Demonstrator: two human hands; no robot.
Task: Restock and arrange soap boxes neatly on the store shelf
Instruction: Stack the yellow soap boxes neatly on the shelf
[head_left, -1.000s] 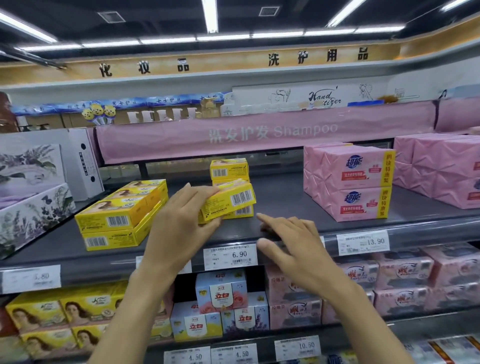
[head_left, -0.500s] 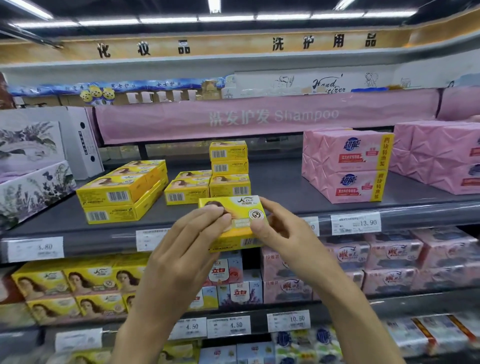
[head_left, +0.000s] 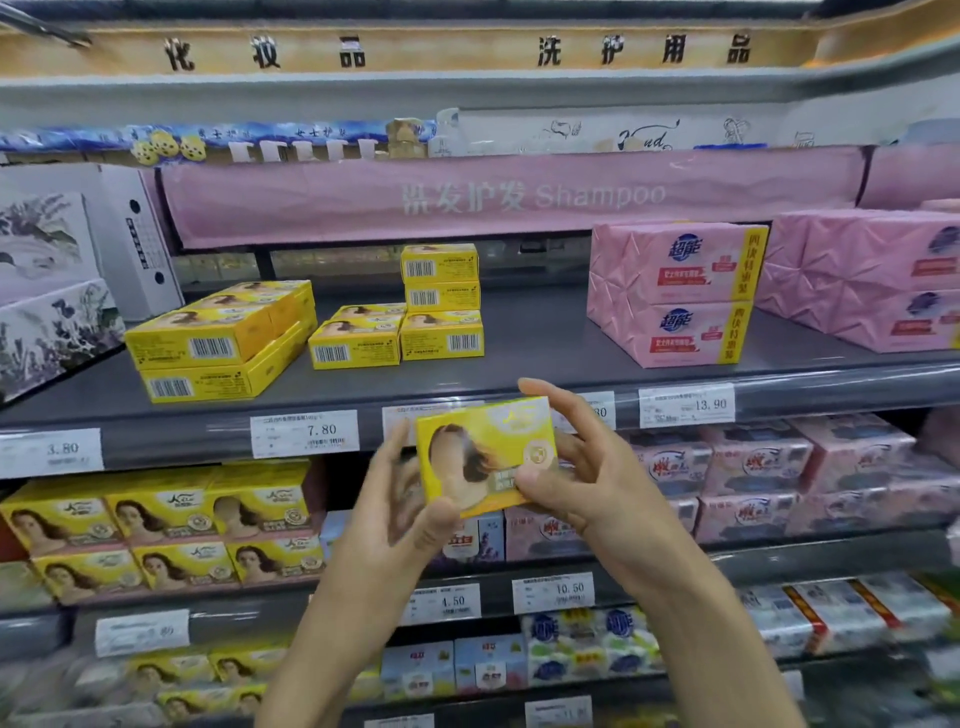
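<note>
Two hands grip one yellow soap box (head_left: 485, 452) in front of a store shelf (head_left: 519, 382).

Head view: the left hand (head_left: 395, 514) holds the box's left edge and lower corner, thumb under it. The right hand (head_left: 587, 467) pinches the right end, thumb on the printed front and a finger over the top. The box is held in the air, tilted, its front facing the camera, just before the price tags (head_left: 304, 434) and touching no shelf. On the shelf behind lie a two-high stack of yellow boxes (head_left: 218, 343) at left and a smaller yellow cluster (head_left: 415, 322) at centre. Pink wrapped packs (head_left: 675, 291) sit well apart at right. More yellow boxes (head_left: 161, 525) fill the tier below.
</note>
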